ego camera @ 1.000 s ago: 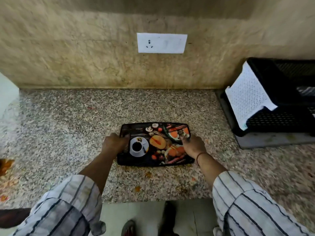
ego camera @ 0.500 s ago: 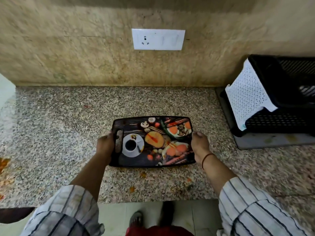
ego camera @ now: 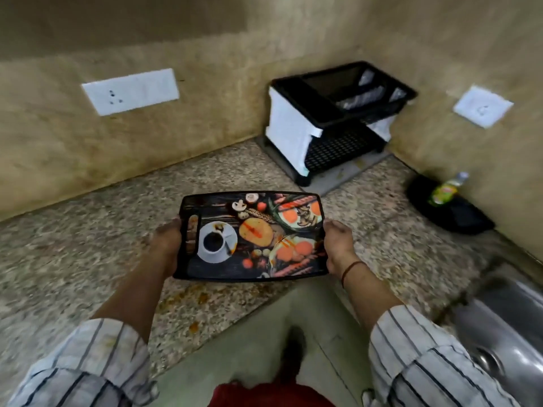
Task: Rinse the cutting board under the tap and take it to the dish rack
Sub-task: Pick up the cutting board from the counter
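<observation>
Clearly the printed cutting board [ego camera: 251,235] is off the granite tabletop [ego camera: 88,239], held flat and face-up between both hands, out over the tabletop's front edge. The left hand [ego camera: 166,243] clasps the short end with the handle slot, its fingers curled under and out of sight; the right hand [ego camera: 338,245] clamps the opposite short end the same way, so both are closed on the board. Holding it by the two ends keeps the picture side level, probably so any juice or scraps stay on it and do not drip on the floor. Orange smears lie on the tabletop just under the board's near edge. A steel sink [ego camera: 505,327] shows at the lower right, its tap not in view, so the rinse looks not yet begun and the board would need to swing right. Beyond the board, well apart in the corner, stands the black-and-white dish rack [ego camera: 332,118] on its drain tray, with a dish-soap bottle [ego camera: 445,189] further right.
</observation>
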